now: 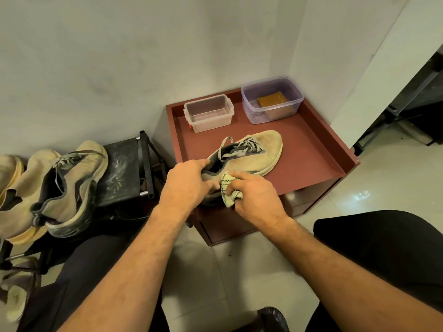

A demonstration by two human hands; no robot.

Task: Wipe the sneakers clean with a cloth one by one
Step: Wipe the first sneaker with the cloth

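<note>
A dirty beige sneaker with grey laces lies on the red-brown stand, toe pointing away to the right. My left hand grips its heel collar, thumb at the opening. My right hand holds a bunched pale cloth with dark zigzag stitching and presses it against the sneaker's heel side. The heel itself is mostly hidden behind both hands.
Several more beige sneakers sit on a black shoe rack at the left. On the stand's back stand a clear plastic box and a purple tub with a brown block inside. My dark-trousered knees flank the tiled floor.
</note>
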